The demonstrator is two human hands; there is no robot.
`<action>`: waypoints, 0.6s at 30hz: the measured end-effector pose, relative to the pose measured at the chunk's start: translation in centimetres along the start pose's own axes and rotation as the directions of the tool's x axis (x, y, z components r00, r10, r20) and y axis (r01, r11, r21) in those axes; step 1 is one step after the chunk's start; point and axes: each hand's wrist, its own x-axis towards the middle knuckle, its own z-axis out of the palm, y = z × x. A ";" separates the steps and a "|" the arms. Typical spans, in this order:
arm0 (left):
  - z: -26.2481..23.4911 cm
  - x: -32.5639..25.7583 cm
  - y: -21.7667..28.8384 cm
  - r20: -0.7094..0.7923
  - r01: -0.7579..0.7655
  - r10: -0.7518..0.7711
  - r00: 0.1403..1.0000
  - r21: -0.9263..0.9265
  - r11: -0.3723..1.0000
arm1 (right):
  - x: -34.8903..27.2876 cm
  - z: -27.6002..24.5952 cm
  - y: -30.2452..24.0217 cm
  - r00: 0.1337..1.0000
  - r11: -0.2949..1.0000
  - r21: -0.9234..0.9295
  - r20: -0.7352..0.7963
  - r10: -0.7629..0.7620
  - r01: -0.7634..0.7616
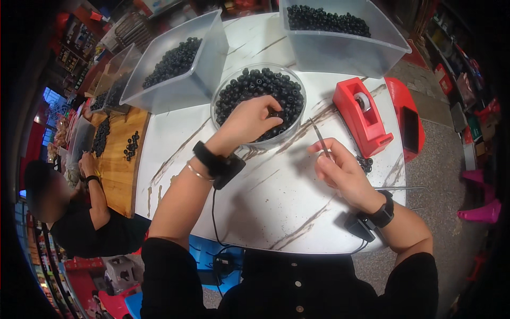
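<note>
— Why is the left hand point(249, 121) down in the round clear bowl point(223, 90)?
— Its fingers pinch one of the dark beads point(249, 87) heaped there, within easy reach at the middle of the white marbled table point(265, 212).
— And the right hand point(340, 170)?
— It grips a thin needle point(320, 139), tip raised toward the bowl (the red tape dispenser point(363, 116) sits just beside).
</note>
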 end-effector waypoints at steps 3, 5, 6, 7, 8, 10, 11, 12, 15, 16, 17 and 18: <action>0.7 0.8 -0.6 -0.039 -0.048 0.063 0.997 0.307 0.951 | 0.1 0.1 0.0 1.000 0.999 -0.030 -0.019 -0.018 0.017; 0.9 0.9 -1.2 -0.067 -0.075 0.106 0.992 0.361 0.930 | 0.1 0.2 -0.1 1.000 0.999 -0.034 -0.015 -0.016 0.015; 0.8 1.0 -1.1 -0.070 -0.063 0.091 0.993 0.330 0.942 | 0.1 0.1 -0.1 1.000 0.999 -0.033 -0.016 -0.016 0.015; 0.8 0.9 -1.0 -0.073 -0.050 0.075 0.994 0.299 0.953 | 0.1 0.1 0.0 1.000 0.999 -0.034 -0.015 -0.019 0.018; 0.7 0.7 -0.8 -0.073 -0.049 0.074 0.995 0.300 0.953 | 0.1 0.1 0.0 1.000 0.999 -0.035 -0.014 -0.022 0.021; 0.3 0.0 0.3 0.019 0.073 -0.070 0.997 -0.317 0.946 | 0.2 0.0 0.1 1.000 0.999 -0.027 -0.011 -0.029 0.029; 0.0 -0.5 1.1 0.028 0.075 -0.069 0.997 -0.319 0.945 | 0.2 -0.1 0.1 0.999 0.999 -0.021 -0.004 -0.036 0.036; -0.3 -1.3 2.2 0.103 0.124 -0.078 0.992 -0.593 0.795 | 0.1 -0.2 0.1 0.999 0.999 -0.018 -0.009 -0.033 0.033; 0.5 -3.5 3.8 0.169 0.159 -0.030 0.985 -0.832 0.532 | 0.0 -0.1 -0.2 1.000 1.000 0.027 -0.025 0.001 -0.001; 1.2 -4.1 4.2 0.163 0.138 0.009 0.987 -0.860 0.492 | 0.0 -0.1 -0.3 1.000 0.999 0.031 -0.031 -0.005 0.006; 2.1 -4.5 3.8 0.190 0.135 0.066 0.980 -0.864 0.485 | 0.0 -0.1 -0.3 0.999 0.999 0.035 -0.037 -0.011 0.013; 2.9 -4.9 3.6 0.191 0.136 0.066 0.979 -0.865 0.483 | 0.0 -0.1 -0.3 0.999 0.999 0.035 -0.038 -0.009 0.010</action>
